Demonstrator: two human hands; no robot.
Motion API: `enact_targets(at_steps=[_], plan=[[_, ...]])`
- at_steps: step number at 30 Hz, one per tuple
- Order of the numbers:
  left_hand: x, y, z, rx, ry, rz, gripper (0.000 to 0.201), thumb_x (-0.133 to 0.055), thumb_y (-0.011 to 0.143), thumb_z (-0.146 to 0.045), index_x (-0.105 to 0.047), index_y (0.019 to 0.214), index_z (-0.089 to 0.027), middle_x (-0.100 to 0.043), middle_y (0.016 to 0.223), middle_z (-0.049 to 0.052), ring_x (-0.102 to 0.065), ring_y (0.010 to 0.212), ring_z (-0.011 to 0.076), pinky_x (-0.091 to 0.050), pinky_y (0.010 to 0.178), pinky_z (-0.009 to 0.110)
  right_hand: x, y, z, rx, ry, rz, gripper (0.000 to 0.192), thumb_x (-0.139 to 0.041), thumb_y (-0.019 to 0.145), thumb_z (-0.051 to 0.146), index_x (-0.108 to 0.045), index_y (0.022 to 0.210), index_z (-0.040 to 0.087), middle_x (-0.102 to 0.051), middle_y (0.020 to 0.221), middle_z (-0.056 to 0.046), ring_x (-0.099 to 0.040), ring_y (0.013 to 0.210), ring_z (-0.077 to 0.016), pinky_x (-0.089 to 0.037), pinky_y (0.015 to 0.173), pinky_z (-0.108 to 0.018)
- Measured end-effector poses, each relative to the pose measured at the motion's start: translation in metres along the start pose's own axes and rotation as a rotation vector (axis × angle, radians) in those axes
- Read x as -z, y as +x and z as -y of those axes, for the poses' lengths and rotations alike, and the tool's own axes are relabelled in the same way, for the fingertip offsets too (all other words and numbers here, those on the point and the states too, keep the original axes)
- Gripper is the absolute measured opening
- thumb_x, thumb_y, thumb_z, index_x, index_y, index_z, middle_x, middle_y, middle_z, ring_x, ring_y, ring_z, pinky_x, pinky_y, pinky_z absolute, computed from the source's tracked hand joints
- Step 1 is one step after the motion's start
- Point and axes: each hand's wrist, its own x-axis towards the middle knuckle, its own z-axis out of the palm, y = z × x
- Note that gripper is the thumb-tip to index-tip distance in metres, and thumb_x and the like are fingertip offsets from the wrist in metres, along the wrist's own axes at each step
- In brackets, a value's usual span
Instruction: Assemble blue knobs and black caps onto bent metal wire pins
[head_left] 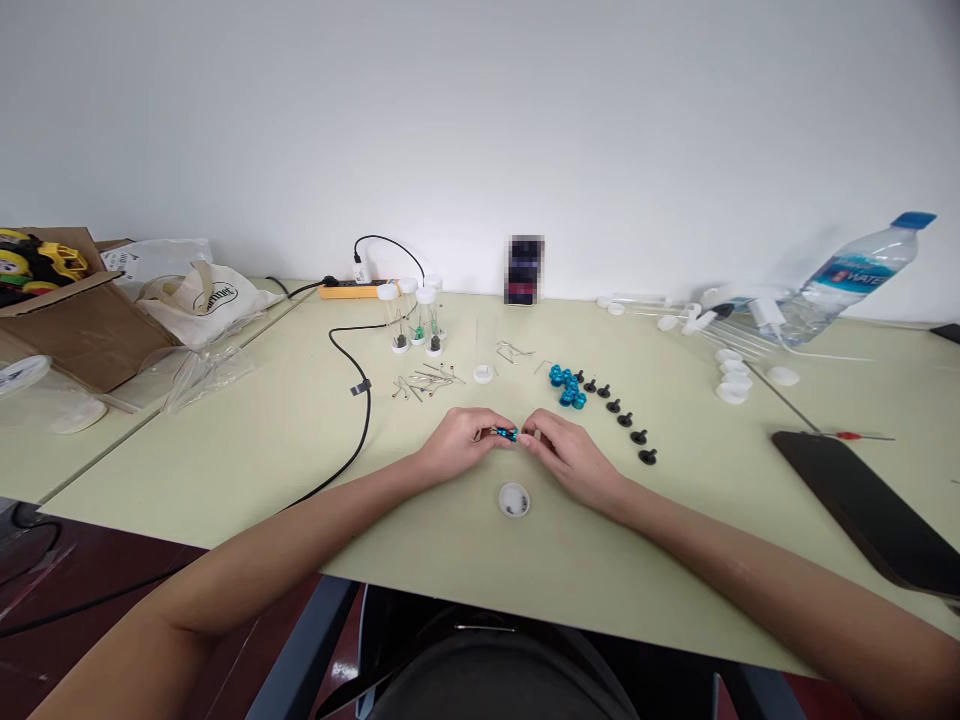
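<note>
Between thumb and fingers, my left hand (463, 442) pinches a small blue metallic part (507, 433). My right hand (564, 450) has its thumb and forefinger together at the part's right end; whatever lies between those fingertips is too small to make out. Below both hands sits a small white cap (514, 513) with tiny dark pieces inside. Beyond my right hand is a cluster of similar blue parts (568, 385). A curved row of black flanged pieces (625, 420) runs beside it. An upright clear tube with a white base (483, 374) stands past my left hand.
Loose screws (427, 382) and bent hex keys (514, 350) lie behind the hands. Several filled tubes (426, 320) stand near an orange power strip (360, 290). A black cable (367, 410) crosses at left. Right: white caps (733, 376), a water bottle (847, 280), a dark phone (862, 510).
</note>
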Motion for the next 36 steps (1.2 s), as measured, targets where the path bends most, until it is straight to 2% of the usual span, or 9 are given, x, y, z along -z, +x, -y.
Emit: enact_targets(at_steps=[3,7,10,15,20,26,28,31,36], plan=[[0.0000,0.0001,-0.0002,0.001,-0.002,-0.001,0.014,-0.062,0.085,-0.023,-0.073,0.094,-0.021,-0.074,0.093,0.000,-0.061,0.072,0.0116,-0.046,0.068,0.023,-0.0002,0.0000,-0.0006,0.022,-0.007,-0.007,0.024,-0.037,0.099,0.040,-0.049,0.087,0.023,-0.057,0.088,-0.002,-0.052,0.068,-0.0156,-0.041,0.063,-0.031],[0.0004,0.0005,0.0003,0.008,0.000,-0.004,0.016,-0.061,0.086,-0.023,-0.073,0.096,-0.020,-0.074,0.094,0.001,-0.062,0.074,0.0122,-0.047,0.068,0.023,-0.0021,-0.0020,-0.0026,0.032,0.031,-0.003,0.008,-0.045,0.096,0.031,-0.044,0.101,0.025,-0.056,0.105,-0.003,-0.051,0.061,-0.0125,-0.043,0.062,-0.031],[0.0001,0.0006,0.0013,0.009,-0.005,0.000,0.016,-0.062,0.085,-0.023,-0.073,0.096,-0.020,-0.074,0.096,0.001,-0.063,0.077,0.0128,-0.047,0.069,0.023,-0.0027,-0.0033,-0.0031,0.053,0.021,-0.001,0.009,-0.044,0.095,0.024,-0.043,0.104,0.025,-0.053,0.110,-0.003,-0.050,0.060,-0.0116,-0.044,0.063,-0.031],[-0.0003,0.0001,0.0026,0.003,-0.012,-0.001,0.016,-0.061,0.085,-0.021,-0.073,0.097,-0.020,-0.074,0.097,0.001,-0.063,0.077,0.0119,-0.047,0.070,0.023,-0.0011,-0.0030,-0.0011,0.036,0.019,0.001,0.007,-0.044,0.096,0.030,-0.045,0.101,0.025,-0.055,0.104,-0.002,-0.050,0.060,-0.0123,-0.042,0.061,-0.030],[0.0001,0.0001,0.0012,0.000,-0.018,0.001,0.015,-0.063,0.085,-0.027,-0.073,0.094,-0.020,-0.074,0.093,0.001,-0.061,0.073,0.0123,-0.047,0.067,0.023,0.0001,-0.0011,0.0004,0.028,-0.015,-0.004,0.022,-0.035,0.100,0.038,-0.047,0.089,0.024,-0.056,0.091,-0.001,-0.052,0.067,-0.0153,-0.042,0.064,-0.031],[0.0006,0.0006,-0.0006,0.007,-0.015,0.005,0.016,-0.061,0.086,-0.022,-0.073,0.096,-0.021,-0.074,0.096,0.000,-0.063,0.076,0.0125,-0.047,0.069,0.023,-0.0009,-0.0022,-0.0002,0.080,0.002,-0.007,0.007,-0.045,0.095,0.025,-0.046,0.101,0.025,-0.052,0.108,-0.003,-0.049,0.058,-0.0106,-0.043,0.061,-0.030],[0.0006,0.0005,-0.0006,0.006,-0.014,0.010,0.016,-0.061,0.086,-0.022,-0.073,0.096,-0.021,-0.074,0.096,0.000,-0.063,0.076,0.0126,-0.047,0.070,0.023,-0.0012,-0.0026,-0.0005,0.096,-0.011,-0.007,0.007,-0.045,0.094,0.022,-0.048,0.100,0.025,-0.052,0.108,-0.003,-0.049,0.059,-0.0107,-0.043,0.061,-0.030],[0.0006,0.0001,-0.0004,0.005,-0.005,0.010,0.017,-0.060,0.086,-0.022,-0.073,0.097,-0.021,-0.074,0.096,0.001,-0.062,0.075,0.0124,-0.046,0.069,0.023,-0.0012,-0.0022,-0.0005,0.074,0.011,-0.006,0.006,-0.046,0.096,0.028,-0.049,0.100,0.025,-0.055,0.104,-0.002,-0.052,0.062,-0.0124,-0.044,0.062,-0.030],[0.0008,0.0000,0.0000,0.004,0.005,0.009,0.015,-0.062,0.085,-0.024,-0.073,0.095,-0.020,-0.074,0.092,0.000,-0.060,0.071,0.0117,-0.045,0.066,0.023,-0.0001,-0.0004,0.0011,-0.003,-0.011,0.004,0.022,-0.037,0.099,0.039,-0.051,0.091,0.023,-0.059,0.092,-0.002,-0.056,0.071,-0.0163,-0.043,0.065,-0.032]])
